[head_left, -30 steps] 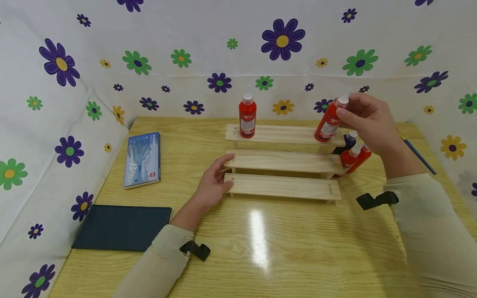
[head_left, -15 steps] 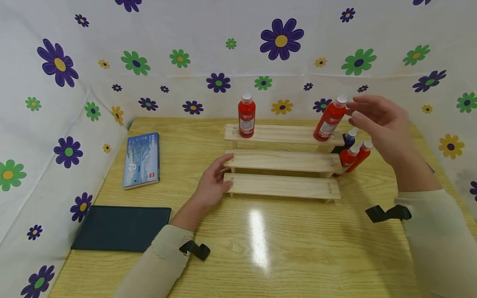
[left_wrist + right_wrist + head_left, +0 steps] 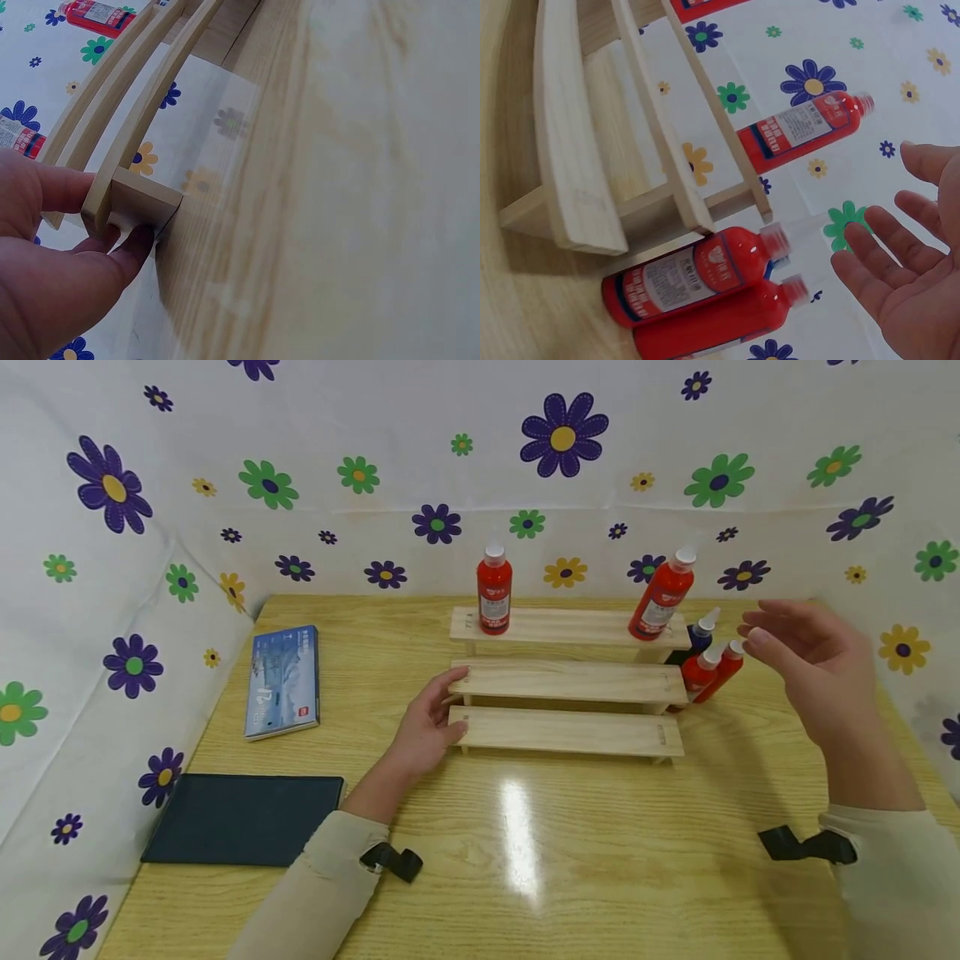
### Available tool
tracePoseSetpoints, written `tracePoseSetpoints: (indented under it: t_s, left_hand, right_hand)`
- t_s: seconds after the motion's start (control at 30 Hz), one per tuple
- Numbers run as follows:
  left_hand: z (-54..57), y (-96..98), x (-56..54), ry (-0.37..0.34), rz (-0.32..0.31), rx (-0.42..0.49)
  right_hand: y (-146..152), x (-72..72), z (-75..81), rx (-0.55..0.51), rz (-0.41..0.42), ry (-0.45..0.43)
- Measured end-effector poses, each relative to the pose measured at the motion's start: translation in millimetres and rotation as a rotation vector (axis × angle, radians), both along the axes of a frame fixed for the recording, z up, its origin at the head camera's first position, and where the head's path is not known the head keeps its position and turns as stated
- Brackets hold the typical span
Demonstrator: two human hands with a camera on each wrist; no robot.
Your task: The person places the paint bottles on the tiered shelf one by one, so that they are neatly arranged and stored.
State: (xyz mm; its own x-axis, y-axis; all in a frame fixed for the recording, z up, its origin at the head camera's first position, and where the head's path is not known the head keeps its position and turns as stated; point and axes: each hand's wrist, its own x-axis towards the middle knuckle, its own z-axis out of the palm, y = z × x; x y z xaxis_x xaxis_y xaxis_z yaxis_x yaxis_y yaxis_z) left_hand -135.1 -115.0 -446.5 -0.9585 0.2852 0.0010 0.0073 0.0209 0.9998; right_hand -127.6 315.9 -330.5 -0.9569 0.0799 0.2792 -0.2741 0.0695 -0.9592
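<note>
A three-tier wooden rack (image 3: 566,729) stands on the table. My left hand (image 3: 426,727) grips its left end, thumb at the front tier; the left wrist view shows the fingers (image 3: 71,187) curled about the board ends. On the top tier stand two red bottles with white caps, a left bottle (image 3: 494,593) and a right bottle (image 3: 660,600). Right of the rack my right hand (image 3: 821,672) is in the air, fingers loosely bent, holding nothing. Nearest to it are two more red bottles, a front one (image 3: 690,274) and one behind (image 3: 720,319), plus a dark blue bottle (image 3: 701,635).
A blue picture box (image 3: 283,681) lies on the table (image 3: 600,860) at the left. In front of it is a dark flat book or case (image 3: 243,818), partly behind the left forearm. A white cloth (image 3: 337,435) with flowers hangs around the back and sides.
My right hand has let go of the right red bottle on the top tier and moved right and down towards me. The left hand has stayed on the rack.
</note>
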Motion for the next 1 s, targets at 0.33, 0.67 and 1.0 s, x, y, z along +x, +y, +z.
tracePoseSetpoints:
  t_s: [0.33,0.67,1.0]
  left_hand:
    - [-1.5,0.1,-1.6,-0.008,-0.001,0.005]
    - [-0.7,-0.1,-0.4,-0.007,-0.001,0.006]
    - [-1.1,0.0,-1.0,-0.014,-0.001,0.019]
  right_hand:
    - [5,13.5,-22.8,0.362,-0.195,-0.207]
    - [-7,11.4,-41.9,0.461,-0.263,-0.243]
    - [-16,5.2,-52.5,0.498,-0.315,-0.274]
